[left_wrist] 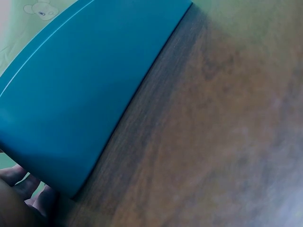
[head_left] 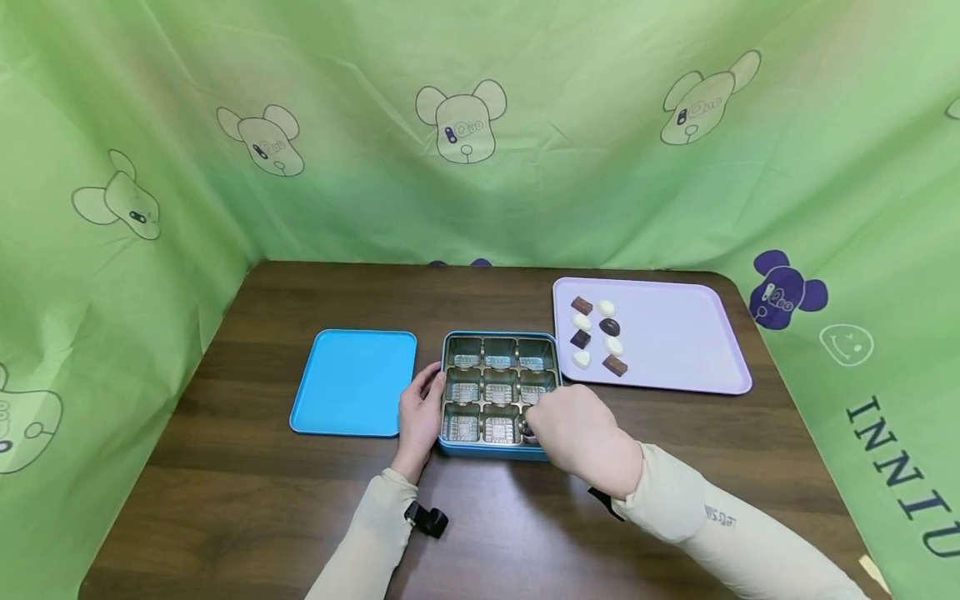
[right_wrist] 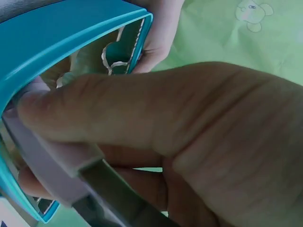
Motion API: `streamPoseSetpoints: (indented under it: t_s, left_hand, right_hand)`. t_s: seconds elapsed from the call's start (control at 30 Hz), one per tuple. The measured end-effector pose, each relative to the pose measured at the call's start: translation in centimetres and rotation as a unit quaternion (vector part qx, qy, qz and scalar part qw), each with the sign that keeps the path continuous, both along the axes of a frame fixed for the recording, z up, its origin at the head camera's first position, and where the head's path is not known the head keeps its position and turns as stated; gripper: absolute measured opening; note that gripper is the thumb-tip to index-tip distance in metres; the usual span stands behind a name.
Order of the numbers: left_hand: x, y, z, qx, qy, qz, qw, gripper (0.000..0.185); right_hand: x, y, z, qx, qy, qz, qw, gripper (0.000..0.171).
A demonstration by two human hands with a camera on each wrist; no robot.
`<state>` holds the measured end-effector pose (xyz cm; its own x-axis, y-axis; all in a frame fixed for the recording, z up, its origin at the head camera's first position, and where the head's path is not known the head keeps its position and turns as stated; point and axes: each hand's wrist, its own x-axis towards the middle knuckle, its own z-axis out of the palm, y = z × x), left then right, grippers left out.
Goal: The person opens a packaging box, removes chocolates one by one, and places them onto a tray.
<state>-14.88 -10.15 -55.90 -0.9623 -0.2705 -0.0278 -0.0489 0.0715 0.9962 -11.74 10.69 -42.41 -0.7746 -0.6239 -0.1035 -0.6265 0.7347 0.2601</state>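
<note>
A blue box (head_left: 491,451) with a metallic divided insert stands on the table. My left hand (head_left: 422,410) rests against its left wall, fingers along the side. Over the front right compartment, my right hand (head_left: 577,433) grips small tongs (right_wrist: 54,165) with lilac tips and a dark metallic handle. A dark chocolate (head_left: 529,430) partly shows beside the right fingers in that compartment; whether the tongs hold it is hidden. In the right wrist view, the right thumb (right_wrist: 94,106) presses along the tongs, whose tips reach inside the box rim.
A lilac tray (head_left: 682,333) lies at the back right, with several white, brown and dark chocolates (head_left: 610,327) in two columns on its left part. Left of the box is a flat blue lid (head_left: 356,383). A green printed curtain (head_left: 465,200) hangs around the wooden table (head_left: 247,517).
</note>
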Motion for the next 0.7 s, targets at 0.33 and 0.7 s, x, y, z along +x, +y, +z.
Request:
streamPoseSetpoints:
  t_s: [0.33, 0.7]
  left_hand:
    - [-0.12, -0.08, 0.35, -0.001, -0.003, 0.003, 1.0000, 0.035]
    - [-0.08, -0.02, 0.07, -0.003, -0.002, 0.003, 1.0000, 0.035]
  right_hand:
    - [-0.20, -0.36, 0.15, 0.003, -0.013, -0.008, 1.000, 0.024]
    - [-0.40, -0.41, 0.05, 0.014, -0.032, -0.010, 0.999, 0.022]
